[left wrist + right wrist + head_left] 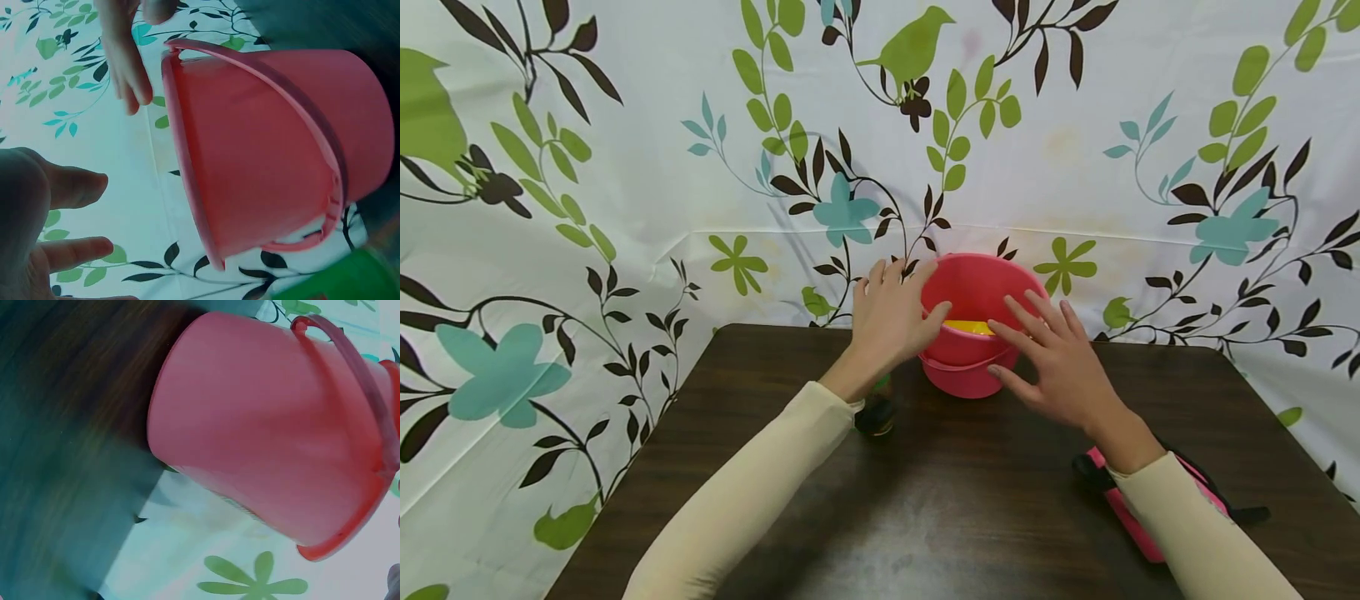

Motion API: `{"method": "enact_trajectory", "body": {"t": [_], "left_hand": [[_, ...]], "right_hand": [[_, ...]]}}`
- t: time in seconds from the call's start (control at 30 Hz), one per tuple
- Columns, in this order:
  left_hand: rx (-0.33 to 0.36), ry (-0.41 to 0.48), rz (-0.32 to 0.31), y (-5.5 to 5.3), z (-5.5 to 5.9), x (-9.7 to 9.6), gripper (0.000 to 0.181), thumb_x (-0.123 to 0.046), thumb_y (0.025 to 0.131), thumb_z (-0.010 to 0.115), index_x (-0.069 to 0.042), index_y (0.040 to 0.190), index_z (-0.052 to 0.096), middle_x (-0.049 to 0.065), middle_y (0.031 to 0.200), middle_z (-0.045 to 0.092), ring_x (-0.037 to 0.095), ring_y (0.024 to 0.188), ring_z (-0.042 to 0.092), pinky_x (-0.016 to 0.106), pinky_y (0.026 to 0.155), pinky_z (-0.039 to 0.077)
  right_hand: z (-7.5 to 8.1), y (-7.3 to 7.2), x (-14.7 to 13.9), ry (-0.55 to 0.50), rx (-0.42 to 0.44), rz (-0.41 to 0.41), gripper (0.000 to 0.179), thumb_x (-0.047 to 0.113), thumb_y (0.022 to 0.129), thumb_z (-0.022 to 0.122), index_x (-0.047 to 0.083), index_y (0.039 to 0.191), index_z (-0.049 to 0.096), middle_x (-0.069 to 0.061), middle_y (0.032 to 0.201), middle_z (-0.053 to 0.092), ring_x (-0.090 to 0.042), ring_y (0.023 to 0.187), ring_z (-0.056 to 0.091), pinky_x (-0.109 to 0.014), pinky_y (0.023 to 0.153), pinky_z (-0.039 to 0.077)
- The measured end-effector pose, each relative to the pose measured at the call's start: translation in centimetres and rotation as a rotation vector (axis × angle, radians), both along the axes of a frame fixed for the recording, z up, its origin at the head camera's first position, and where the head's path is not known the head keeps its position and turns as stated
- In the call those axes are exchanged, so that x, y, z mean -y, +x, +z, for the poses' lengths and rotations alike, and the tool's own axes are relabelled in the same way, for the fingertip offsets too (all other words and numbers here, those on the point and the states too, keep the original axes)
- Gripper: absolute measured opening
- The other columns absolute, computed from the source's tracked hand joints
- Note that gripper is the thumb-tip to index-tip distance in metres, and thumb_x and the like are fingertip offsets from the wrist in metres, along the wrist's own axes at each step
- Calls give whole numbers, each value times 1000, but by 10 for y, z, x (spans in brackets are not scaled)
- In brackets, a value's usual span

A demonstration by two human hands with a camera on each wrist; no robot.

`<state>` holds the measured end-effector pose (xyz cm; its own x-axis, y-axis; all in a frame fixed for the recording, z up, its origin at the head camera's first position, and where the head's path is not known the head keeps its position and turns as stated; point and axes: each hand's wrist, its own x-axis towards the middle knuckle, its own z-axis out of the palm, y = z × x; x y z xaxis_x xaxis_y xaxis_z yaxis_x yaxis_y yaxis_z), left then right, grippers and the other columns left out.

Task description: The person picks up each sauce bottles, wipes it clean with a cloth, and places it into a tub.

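A pink bucket (970, 379) stands upright near the back of the table, its handle (312, 119) hanging down against the front. Inside shows something yellow (970, 327), mostly hidden by the wall. My left hand (891, 312) is raised at the bucket's left rim with fingers spread, gripping nothing. On the other side, my right hand (1060, 367) hovers by the right rim, its fingers also spread. The left wrist view has fingers of both hands just off the rim. In the right wrist view the bucket (250, 419) fills much of the frame.
A small dark bottle (877, 417) with a green top stands below my left wrist, partly covered by it. Under my right forearm lies a pink item (1138, 521) with black straps. A leaf-patterned cloth (647, 183) hangs right behind the brown table (925, 517).
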<state>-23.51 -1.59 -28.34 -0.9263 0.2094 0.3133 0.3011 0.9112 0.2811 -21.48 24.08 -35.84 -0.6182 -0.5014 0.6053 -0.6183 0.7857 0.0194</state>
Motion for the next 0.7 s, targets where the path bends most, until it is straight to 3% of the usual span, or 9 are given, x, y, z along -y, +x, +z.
{"method": "enact_trajectory", "body": {"t": [0.13,0.23,0.43,0.57,0.7], "left_hand": [[-58,-18,4,12,-6,12,65,-45,100,63,-28,161,46,19,165,44,43,156,34,67,125,31],[-86,35,-7,19,-13,21,62,-42,99,66,-25,157,52,18,163,47,41,153,39,66,120,39],[-105,336,-77,30,-38,42,57,-28,97,74,-16,150,59,15,151,59,35,143,52,59,115,49],[-71,496,-70,32,-56,55,62,-25,94,78,-14,151,55,11,150,63,32,139,59,55,114,50],[-43,580,-66,35,-72,63,59,-25,93,81,-14,146,58,10,137,72,30,110,71,45,91,60]], "right_hand": [[3,5,3,58,-33,32,81,47,81,81,21,153,56,-15,168,43,-41,158,30,-69,130,15],[4,9,6,84,-46,49,82,48,80,82,21,154,56,-16,168,43,-41,158,31,-67,131,14],[2,17,11,105,-26,57,86,48,79,85,22,155,55,-14,168,43,-39,157,32,-69,127,23],[-2,21,15,123,1,63,86,49,78,87,24,155,55,-12,169,42,-38,157,32,-71,123,29],[-5,25,18,147,13,64,85,50,80,85,25,155,54,-11,169,41,-38,158,31,-70,124,29]]}}
